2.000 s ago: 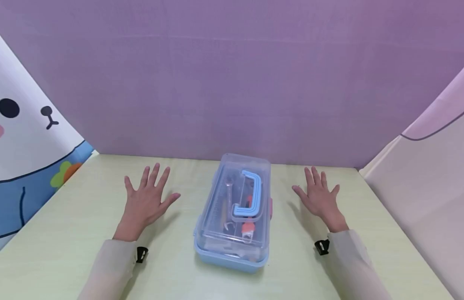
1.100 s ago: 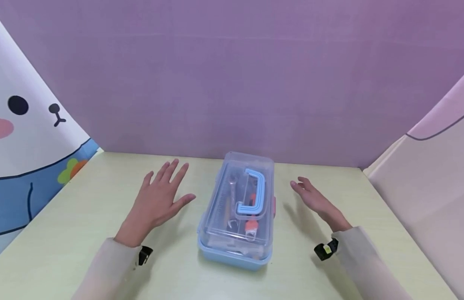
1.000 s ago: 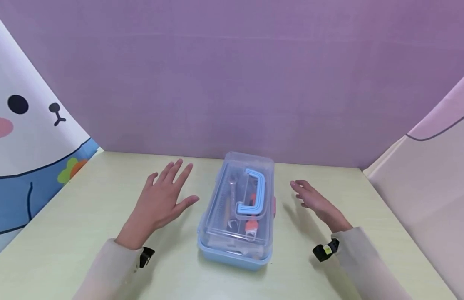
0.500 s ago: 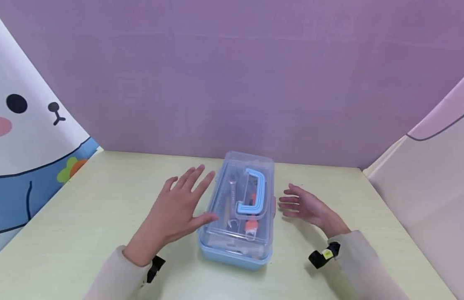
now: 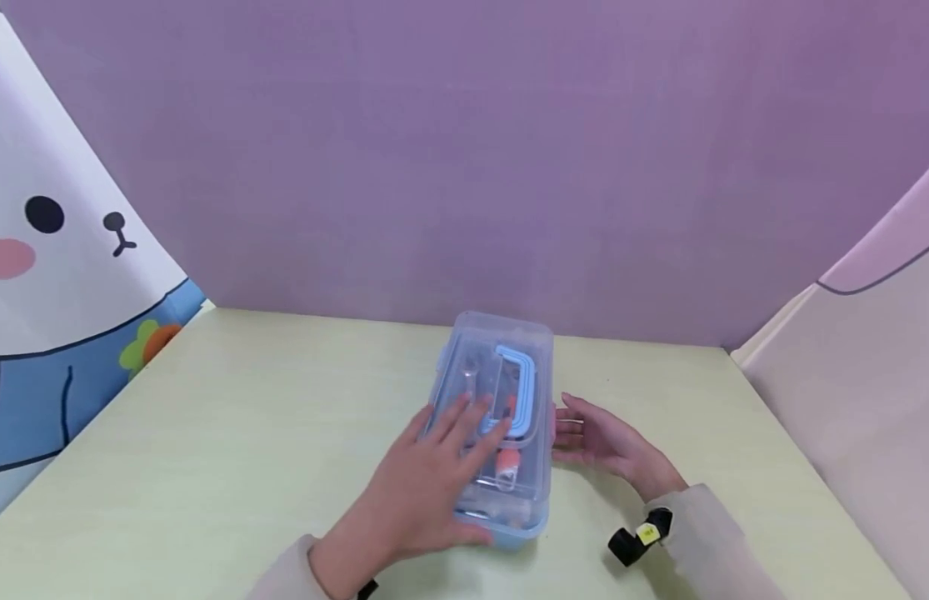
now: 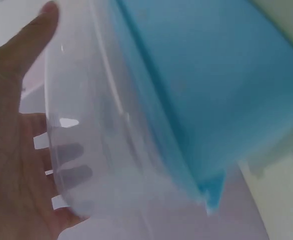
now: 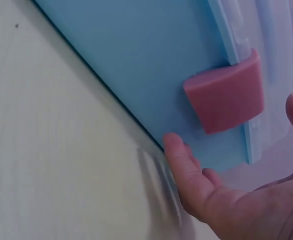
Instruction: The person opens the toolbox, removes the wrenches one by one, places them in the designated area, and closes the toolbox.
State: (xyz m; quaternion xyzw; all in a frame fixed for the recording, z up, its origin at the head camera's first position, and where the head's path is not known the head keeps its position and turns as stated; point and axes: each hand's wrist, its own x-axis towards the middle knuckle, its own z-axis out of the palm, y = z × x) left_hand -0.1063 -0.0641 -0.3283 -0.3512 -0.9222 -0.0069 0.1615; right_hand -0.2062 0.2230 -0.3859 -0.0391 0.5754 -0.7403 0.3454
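A toolbox (image 5: 535,475) with a clear lid, a light blue base and a blue handle (image 5: 529,392) lies lengthwise on the table. Through the lid show part of a wrench (image 5: 470,379) and a tool with an orange-red part (image 5: 507,460). My left hand (image 5: 427,487) spreads its fingers over the lid's left part, thumb by the near end. In the left wrist view its fingers show behind the clear lid. At the box's right side, my right hand (image 5: 610,442) has its fingertips close to the wall, just below the pink latch (image 7: 229,95), thumb apart.
The pale table (image 5: 284,400) ends at a purple cloth (image 5: 449,167) behind the box. A printed cloth with a cartoon face (image 5: 74,275) hangs at the left, a pale one (image 5: 869,400) at the right. A black wrist camera (image 5: 636,537) sits on my right wrist.
My left hand has moved right from the table onto the lid. My right hand has turned its palm toward the box and come to its right side. The box stays lying there, lid shut.
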